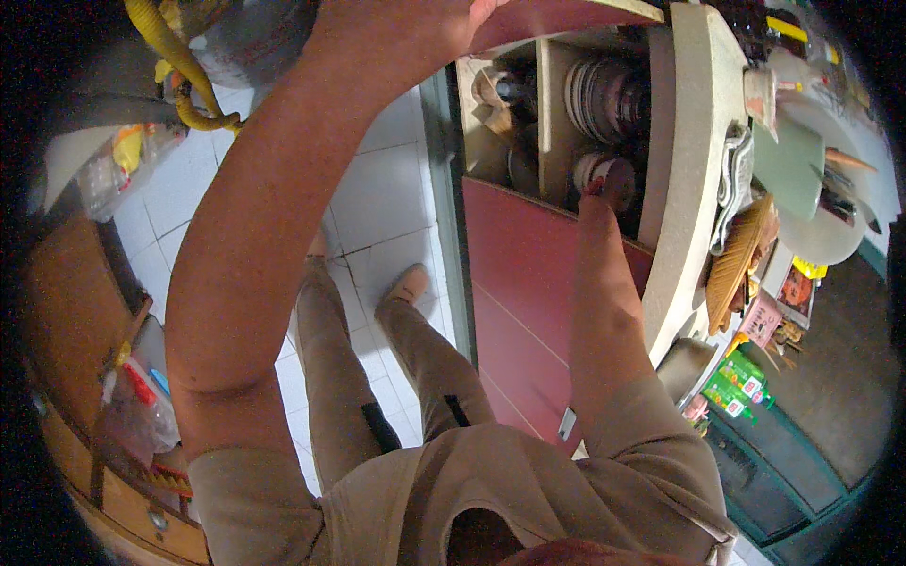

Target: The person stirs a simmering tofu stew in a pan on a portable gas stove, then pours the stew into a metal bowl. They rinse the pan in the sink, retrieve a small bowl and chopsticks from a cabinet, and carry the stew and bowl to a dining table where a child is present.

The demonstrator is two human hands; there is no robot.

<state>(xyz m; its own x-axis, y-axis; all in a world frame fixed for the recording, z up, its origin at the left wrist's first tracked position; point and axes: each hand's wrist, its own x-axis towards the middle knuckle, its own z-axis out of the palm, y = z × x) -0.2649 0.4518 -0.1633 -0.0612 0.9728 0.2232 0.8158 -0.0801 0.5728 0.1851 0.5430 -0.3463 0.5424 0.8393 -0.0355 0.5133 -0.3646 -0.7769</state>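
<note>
My left arm stretches up to an open red cabinet door (559,25). My left hand (481,13) touches the door's edge at the top of the picture, and most of its fingers are cut off. Inside the cabinet, my right hand (599,197) reaches to a small stack of bowls (587,168). Its fingertips are at the rim of one pale bowl (614,182); how the rest of the fingers lie is hidden. A stack of plates (587,99) stands just beyond the bowls. An upright divider (543,117) separates them from a compartment with dim utensils (499,99).
The pale countertop edge (669,184) runs right of the cabinet. On the counter are a folded cloth (732,184), a woven basket (736,272), a green cutting board (789,166) and green bottles (740,382). Wooden drawers (141,502) and plastic bags (145,417) stand at left.
</note>
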